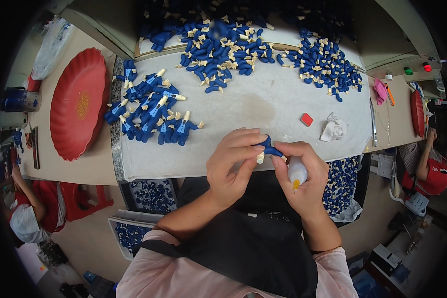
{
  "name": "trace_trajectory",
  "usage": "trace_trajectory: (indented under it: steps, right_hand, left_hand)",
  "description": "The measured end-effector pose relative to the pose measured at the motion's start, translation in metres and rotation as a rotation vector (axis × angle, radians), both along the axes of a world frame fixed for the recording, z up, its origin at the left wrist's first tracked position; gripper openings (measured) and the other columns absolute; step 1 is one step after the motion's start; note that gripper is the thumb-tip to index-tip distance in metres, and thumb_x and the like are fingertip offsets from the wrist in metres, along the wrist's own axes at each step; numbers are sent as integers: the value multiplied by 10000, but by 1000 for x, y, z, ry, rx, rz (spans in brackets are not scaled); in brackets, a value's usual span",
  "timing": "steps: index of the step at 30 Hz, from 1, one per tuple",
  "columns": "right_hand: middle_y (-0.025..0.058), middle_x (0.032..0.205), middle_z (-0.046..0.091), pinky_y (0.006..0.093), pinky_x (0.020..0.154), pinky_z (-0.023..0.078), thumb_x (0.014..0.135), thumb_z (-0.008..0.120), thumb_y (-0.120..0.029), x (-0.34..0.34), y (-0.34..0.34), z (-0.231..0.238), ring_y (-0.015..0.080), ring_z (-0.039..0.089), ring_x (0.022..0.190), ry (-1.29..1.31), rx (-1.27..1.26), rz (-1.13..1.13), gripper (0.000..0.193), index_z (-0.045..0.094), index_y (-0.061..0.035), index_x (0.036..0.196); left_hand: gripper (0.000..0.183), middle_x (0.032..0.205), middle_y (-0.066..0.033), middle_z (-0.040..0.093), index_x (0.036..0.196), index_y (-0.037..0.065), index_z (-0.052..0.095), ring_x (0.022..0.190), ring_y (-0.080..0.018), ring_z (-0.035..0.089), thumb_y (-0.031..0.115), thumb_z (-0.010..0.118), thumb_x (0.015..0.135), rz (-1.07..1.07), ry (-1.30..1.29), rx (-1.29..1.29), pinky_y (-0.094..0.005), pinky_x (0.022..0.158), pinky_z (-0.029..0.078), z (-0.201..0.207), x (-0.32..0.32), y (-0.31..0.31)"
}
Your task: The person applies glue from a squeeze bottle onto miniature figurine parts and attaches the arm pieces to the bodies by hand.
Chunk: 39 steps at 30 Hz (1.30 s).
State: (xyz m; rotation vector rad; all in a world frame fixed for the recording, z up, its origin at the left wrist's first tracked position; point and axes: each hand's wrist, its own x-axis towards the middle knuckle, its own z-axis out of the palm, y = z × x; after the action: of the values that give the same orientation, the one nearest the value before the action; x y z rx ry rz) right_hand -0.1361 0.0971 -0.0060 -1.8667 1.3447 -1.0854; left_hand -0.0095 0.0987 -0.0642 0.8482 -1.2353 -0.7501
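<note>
Over the near edge of the table, my left hand (231,166) pinches a small blue figurine body (264,141) with a cream peg-like neck pointing down. My right hand (305,174) has its thumb and forefinger on a blue arm piece (274,151) with a cream hand, touching the body. Tucked in the same palm is a white squeeze bottle (297,171) with a yellowish nozzle, tip down. Left of my hands lies a group of blue figurine bodies (151,111), many with arms on and pale blue fronts.
Piles of blue arm pieces (223,54) and more arms (328,67) lie at the back of the white-covered table (263,109). A red block (306,119) and crumpled tissue (334,127) sit right. A red scalloped tray (79,104) stands left. Crates (129,218) are below; co-workers sit both sides.
</note>
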Motion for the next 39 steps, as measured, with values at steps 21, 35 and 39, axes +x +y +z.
trace_trajectory:
  steps: [21, 35, 39]
  right_hand:
    - [106, 660, 575, 240, 563, 424, 687, 585, -8, -8, -15, -10, 178, 574, 600, -95, 372, -29, 83, 534, 20, 745]
    - [95, 868, 517, 241, 563, 434, 603, 732, -106, 5, 5, -11, 172, 529, 689, -38, 23, -23, 470, 552, -38, 1033]
    - [79, 864, 488, 192, 511, 367, 594, 735, -82, 4, 7, -15, 78, 435, 531, -25, -59, -11, 448, 560, -9, 1001]
  left_hand:
    - [208, 871, -133, 594, 872, -23, 582, 806, -214, 578, -75, 601, 671, -12, -40, 308, -259, 696, 453, -7, -6, 3]
    - [188, 884, -20, 545, 1004, 46, 470, 812, -80, 531, 122, 507, 836, -484, 932, 806, -215, 693, 438, 9, 5, 0]
    - [184, 874, -13, 543, 1005, 55, 473, 792, -71, 528, 127, 504, 838, -568, 1026, 845, -212, 690, 432, 7, 6, 3]
